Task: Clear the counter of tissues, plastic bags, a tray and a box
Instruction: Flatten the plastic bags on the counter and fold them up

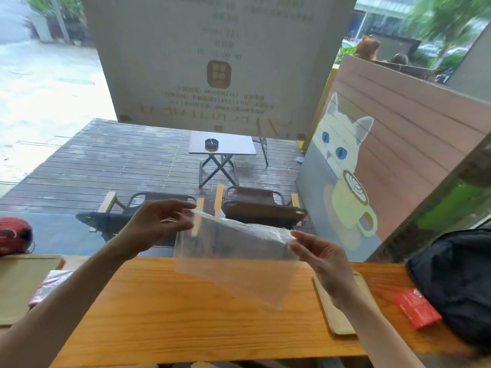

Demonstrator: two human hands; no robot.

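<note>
Bag (233, 258) could slip: your left hand (156, 224) and right hand (321, 258) only pinch its top corners, fingertips clamped on thin film.

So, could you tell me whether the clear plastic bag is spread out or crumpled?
Spread out: the clear plastic bag hangs flat, its top corners pinched by the left hand and right hand.

Table (164, 314) was a warm orange wood grain. Plastic bag (233, 264) was clear, packet (415, 308) bright red, backpack (457, 282) black.
</note>
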